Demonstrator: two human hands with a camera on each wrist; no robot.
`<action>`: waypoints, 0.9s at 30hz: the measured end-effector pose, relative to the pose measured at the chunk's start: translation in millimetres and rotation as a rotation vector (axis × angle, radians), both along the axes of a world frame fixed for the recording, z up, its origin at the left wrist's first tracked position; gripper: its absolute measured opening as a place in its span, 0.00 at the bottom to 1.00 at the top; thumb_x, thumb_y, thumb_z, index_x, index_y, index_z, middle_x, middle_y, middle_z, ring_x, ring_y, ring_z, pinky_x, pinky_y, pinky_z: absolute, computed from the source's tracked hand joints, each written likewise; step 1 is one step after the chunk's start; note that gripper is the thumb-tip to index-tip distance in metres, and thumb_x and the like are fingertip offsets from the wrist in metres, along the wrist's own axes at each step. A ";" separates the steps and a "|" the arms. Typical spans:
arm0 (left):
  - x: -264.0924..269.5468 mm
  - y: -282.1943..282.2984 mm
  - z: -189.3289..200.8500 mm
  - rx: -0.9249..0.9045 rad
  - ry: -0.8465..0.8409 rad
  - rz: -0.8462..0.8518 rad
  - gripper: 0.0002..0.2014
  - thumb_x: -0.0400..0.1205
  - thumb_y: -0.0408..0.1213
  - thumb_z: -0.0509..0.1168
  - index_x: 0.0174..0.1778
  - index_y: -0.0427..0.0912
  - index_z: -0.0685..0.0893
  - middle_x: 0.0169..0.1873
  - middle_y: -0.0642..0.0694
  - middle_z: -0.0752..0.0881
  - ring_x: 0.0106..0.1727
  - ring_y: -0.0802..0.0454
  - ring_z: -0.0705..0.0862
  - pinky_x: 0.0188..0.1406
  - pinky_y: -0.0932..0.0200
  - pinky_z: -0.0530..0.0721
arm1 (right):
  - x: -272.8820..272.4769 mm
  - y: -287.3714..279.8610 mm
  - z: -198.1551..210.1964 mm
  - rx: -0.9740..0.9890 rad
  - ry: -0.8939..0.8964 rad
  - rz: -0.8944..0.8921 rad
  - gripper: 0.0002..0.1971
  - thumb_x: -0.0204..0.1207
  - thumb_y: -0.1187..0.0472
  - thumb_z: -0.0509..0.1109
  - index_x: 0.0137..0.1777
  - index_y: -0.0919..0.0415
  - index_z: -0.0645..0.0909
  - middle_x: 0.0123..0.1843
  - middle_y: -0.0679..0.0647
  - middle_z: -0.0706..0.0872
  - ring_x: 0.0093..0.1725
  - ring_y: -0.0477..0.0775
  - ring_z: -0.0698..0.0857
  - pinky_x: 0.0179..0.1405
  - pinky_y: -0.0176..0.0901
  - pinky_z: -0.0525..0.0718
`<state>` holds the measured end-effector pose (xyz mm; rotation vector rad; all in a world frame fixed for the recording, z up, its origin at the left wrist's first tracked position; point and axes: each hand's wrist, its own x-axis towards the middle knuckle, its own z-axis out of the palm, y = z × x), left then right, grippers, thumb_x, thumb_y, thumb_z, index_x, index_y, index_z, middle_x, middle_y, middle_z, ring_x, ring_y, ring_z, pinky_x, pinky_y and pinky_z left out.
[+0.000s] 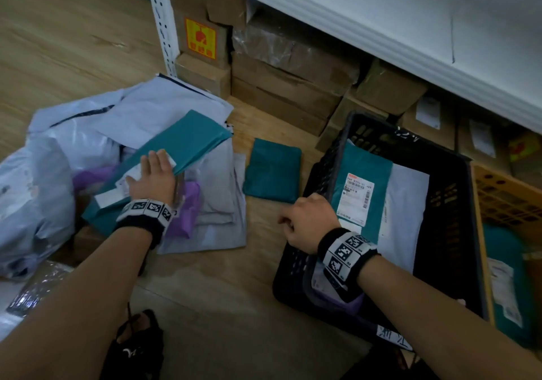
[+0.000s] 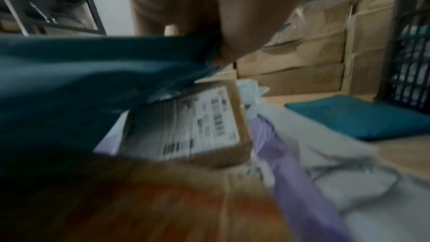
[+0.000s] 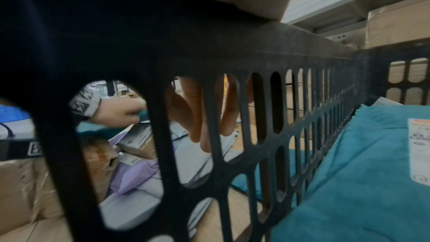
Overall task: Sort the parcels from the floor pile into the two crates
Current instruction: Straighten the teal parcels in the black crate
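Two bare hands work apart from each other over the wooden floor (image 1: 223, 291). The left hand (image 1: 152, 179) grips a long teal plastic mailer bag (image 1: 187, 139) at its near edge, on top of the floor pile of parcels (image 1: 96, 157); in the left wrist view the thumb lies under the teal film and the fingers curl over it, so the hand is clamped on that bag. Just below this hand sits a small brown cardboard box with a white barcode label (image 2: 193, 124), with a lilac plastic bag (image 2: 286, 161) beside it and pale grey mailer bags (image 1: 217, 212) spread to its right.

The right hand (image 1: 308, 223) rests on the near left rim of the black perforated plastic crate (image 1: 457, 203). The palm lies on the rim, and through the slots in the right wrist view the fingers (image 3: 193, 117) hang down the outside of the wall, bent over the edge rather than spread flat; it holds no parcel. Inside the crate, just beyond this hand, lies a teal mailer with a white shipping label (image 1: 363, 186) on a white bag. Between the two hands a folded teal parcel (image 1: 272, 171) lies flat on the floor, touching neither. Right of the right hand stands a yellow plastic crate (image 1: 504, 203) with another teal parcel inside.
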<state>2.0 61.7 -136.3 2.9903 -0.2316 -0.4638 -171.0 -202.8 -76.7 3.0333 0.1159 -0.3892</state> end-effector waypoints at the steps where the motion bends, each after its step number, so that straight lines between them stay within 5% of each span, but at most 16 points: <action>1: -2.3 -4.3 8.3 -0.039 -0.066 -0.022 0.26 0.88 0.29 0.44 0.84 0.34 0.48 0.84 0.35 0.52 0.85 0.40 0.51 0.74 0.27 0.65 | 0.8 0.3 0.4 0.001 0.005 0.000 0.16 0.79 0.50 0.60 0.58 0.42 0.87 0.50 0.48 0.91 0.53 0.52 0.85 0.63 0.47 0.72; 6: -36.4 -54.6 72.6 -0.149 -0.282 -0.191 0.31 0.85 0.22 0.47 0.84 0.33 0.46 0.84 0.36 0.53 0.85 0.40 0.53 0.74 0.37 0.71 | 4.3 1.3 11.1 0.103 0.034 -0.043 0.24 0.80 0.31 0.59 0.60 0.45 0.86 0.53 0.46 0.92 0.55 0.51 0.88 0.63 0.47 0.78; 9: -75.1 -88.5 108.2 -0.259 -0.377 -0.322 0.33 0.83 0.22 0.47 0.84 0.33 0.43 0.84 0.36 0.53 0.85 0.39 0.54 0.74 0.40 0.73 | 6.2 1.8 41.8 0.839 0.097 -0.302 0.31 0.73 0.26 0.65 0.68 0.45 0.80 0.66 0.42 0.86 0.66 0.46 0.85 0.68 0.42 0.80; 11: -107.2 -105.7 126.2 -0.331 -0.410 -0.414 0.31 0.83 0.23 0.46 0.84 0.33 0.45 0.84 0.36 0.53 0.85 0.38 0.54 0.74 0.40 0.72 | 3.9 1.7 67.6 1.325 -0.004 -0.427 0.29 0.73 0.29 0.69 0.68 0.44 0.79 0.68 0.40 0.85 0.69 0.43 0.83 0.70 0.43 0.82; 13: -137.7 -121.1 141.5 -0.374 -0.446 -0.527 0.30 0.82 0.26 0.40 0.84 0.31 0.50 0.83 0.34 0.56 0.84 0.37 0.57 0.74 0.40 0.73 | -0.1 -1.0 87.8 1.588 -0.172 -0.503 0.23 0.77 0.38 0.73 0.68 0.47 0.83 0.67 0.41 0.88 0.69 0.43 0.85 0.70 0.45 0.83; 16: -164.1 -135.2 150.8 -0.436 -0.355 -0.723 0.34 0.84 0.31 0.51 0.85 0.37 0.44 0.85 0.40 0.47 0.86 0.47 0.50 0.83 0.45 0.59 | -12.4 -11.8 109.5 1.719 -0.406 -0.700 0.14 0.80 0.55 0.75 0.63 0.56 0.85 0.62 0.52 0.91 0.66 0.57 0.87 0.66 0.53 0.85; 18: -169.8 -137.0 161.1 -0.676 -0.204 -0.700 0.35 0.86 0.46 0.57 0.86 0.46 0.48 0.86 0.51 0.47 0.86 0.58 0.45 0.85 0.47 0.51 | -23.8 -25.6 116.8 1.786 -0.438 -0.766 0.12 0.80 0.63 0.75 0.62 0.60 0.85 0.61 0.57 0.91 0.64 0.63 0.88 0.61 0.56 0.87; 21: -162.3 -134.7 172.3 -1.018 -0.175 -0.387 0.34 0.81 0.56 0.62 0.83 0.52 0.63 0.83 0.54 0.61 0.84 0.60 0.56 0.81 0.56 0.57 | -44.4 -50.1 128.2 1.809 -0.451 -0.800 0.15 0.74 0.64 0.80 0.60 0.59 0.87 0.59 0.56 0.92 0.60 0.61 0.90 0.60 0.60 0.88; 25: -144.6 -127.1 185.2 -0.925 0.003 -0.239 0.40 0.79 0.52 0.70 0.83 0.48 0.59 0.80 0.50 0.67 0.78 0.55 0.69 0.76 0.51 0.71 | -68.8 -72.3 138.3 1.907 -0.391 -0.847 0.19 0.72 0.64 0.82 0.63 0.63 0.87 0.58 0.57 0.93 0.58 0.61 0.91 0.57 0.59 0.90; 27: -144.2 -127.5 188.2 -1.033 0.129 -0.230 0.34 0.77 0.45 0.74 0.78 0.43 0.70 0.68 0.52 0.81 0.64 0.66 0.81 0.63 0.64 0.81 | -79.5 -80.1 142.0 1.913 -0.402 -0.814 0.19 0.72 0.65 0.81 0.63 0.64 0.87 0.58 0.58 0.93 0.57 0.61 0.92 0.52 0.54 0.91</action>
